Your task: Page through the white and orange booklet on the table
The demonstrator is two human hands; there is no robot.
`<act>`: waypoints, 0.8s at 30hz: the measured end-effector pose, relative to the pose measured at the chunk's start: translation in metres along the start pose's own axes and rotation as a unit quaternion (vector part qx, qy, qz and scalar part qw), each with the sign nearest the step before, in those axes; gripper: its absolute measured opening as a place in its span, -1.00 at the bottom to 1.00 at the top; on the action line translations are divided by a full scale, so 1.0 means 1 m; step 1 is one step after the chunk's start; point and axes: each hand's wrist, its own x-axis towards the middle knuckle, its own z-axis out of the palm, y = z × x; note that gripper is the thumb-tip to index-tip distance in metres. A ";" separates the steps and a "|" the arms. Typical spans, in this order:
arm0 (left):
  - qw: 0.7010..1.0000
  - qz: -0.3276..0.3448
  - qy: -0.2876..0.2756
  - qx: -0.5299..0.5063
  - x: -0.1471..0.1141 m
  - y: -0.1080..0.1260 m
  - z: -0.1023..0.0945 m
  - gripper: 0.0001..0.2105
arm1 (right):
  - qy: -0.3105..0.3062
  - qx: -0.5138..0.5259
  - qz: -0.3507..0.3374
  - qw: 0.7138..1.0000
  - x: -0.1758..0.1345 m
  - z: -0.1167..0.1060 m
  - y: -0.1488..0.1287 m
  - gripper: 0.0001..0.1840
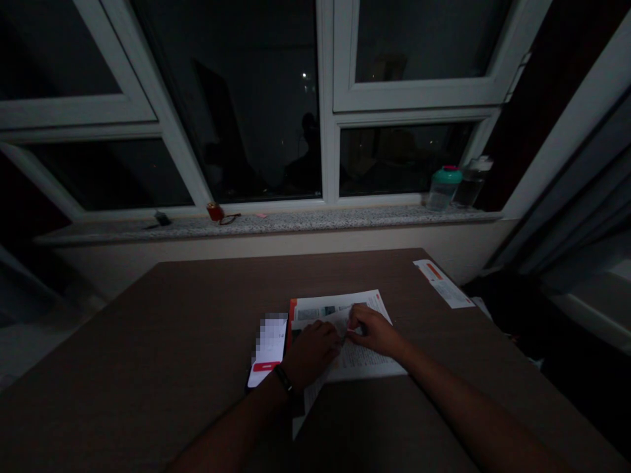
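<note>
A printed booklet or stack of pages [367,355] with an orange corner lies on the brown table. Across it slants a loose or lifted sheet of paper [312,398], its lower tip reaching past the near edge. My left hand [310,355], a dark band on its wrist, lies over this sheet, fingers extended and slightly bent, thumb hidden. My right hand [372,330] pinches the sheet's upper part between thumb and fingers, close to the left fingertips. Just left of the pages, a phone [269,351] with a lit screen lies beside my left wrist.
A printed paper strip [444,284] lies at the table's [207,309] right edge. On the speckled windowsill [305,222] stand a green-lidded bottle [444,188], a clear bottle [470,184] and a small red object [215,211]. Dark windows rise behind. The room is dim.
</note>
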 end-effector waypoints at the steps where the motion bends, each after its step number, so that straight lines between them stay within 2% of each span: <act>1: 1.000 0.000 -0.002 0.000 0.000 0.000 0.000 -0.86 | 0.005 -0.004 0.004 1.000 0.000 0.001 0.001 -0.73; 9: 1.000 0.002 -0.001 0.004 0.000 0.000 0.001 -0.79 | 0.080 -0.064 0.083 0.991 0.003 0.007 0.016 -0.71; 13: 1.000 -0.011 -0.007 0.007 -0.001 -0.001 0.006 -0.73 | 0.103 -0.069 0.098 0.987 0.004 0.008 0.019 -0.71; 16: 1.000 -0.007 -0.001 0.000 -0.003 -0.004 0.010 -0.68 | 0.090 -0.050 0.090 0.991 0.003 0.007 0.018 -0.73; 21: 1.000 -0.008 -0.003 0.001 -0.004 -0.006 0.013 -0.65 | 0.022 -0.007 0.029 0.999 0.000 0.005 0.013 -0.69; 24: 1.000 -0.009 -0.006 0.009 -0.004 -0.007 0.014 -0.66 | 0.006 -0.001 0.031 0.999 0.000 0.004 0.013 -0.68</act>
